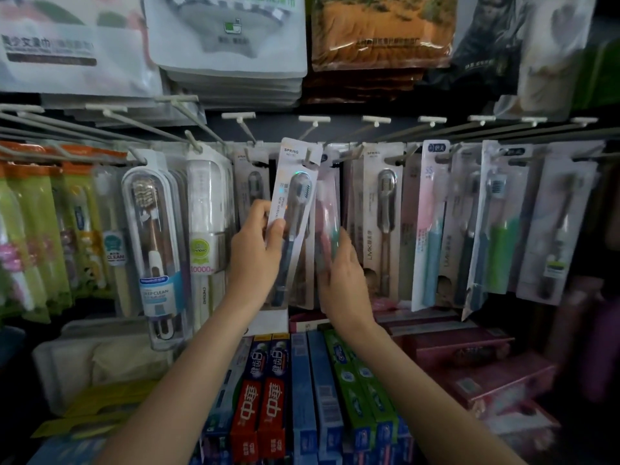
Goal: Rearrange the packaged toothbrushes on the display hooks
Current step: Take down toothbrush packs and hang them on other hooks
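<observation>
Hidden, cropped or blurred bits

Left hand covers the lower left of the SPRING toothbrush pack; fingers behind the card not visible, only the thumb in front. Right hand hides the bottom of the pink toothbrush pack, itself motion-blurred, print unreadable, fingertips smeared. Whether the SPRING pack's hang hole is on its hook: can't tell. Green packs at far left are blurred & cut by the edge. Top-row pouches cropped at the top. Toothpaste boxes run off the bottom edge. Far right dark, nothing legible.
</observation>
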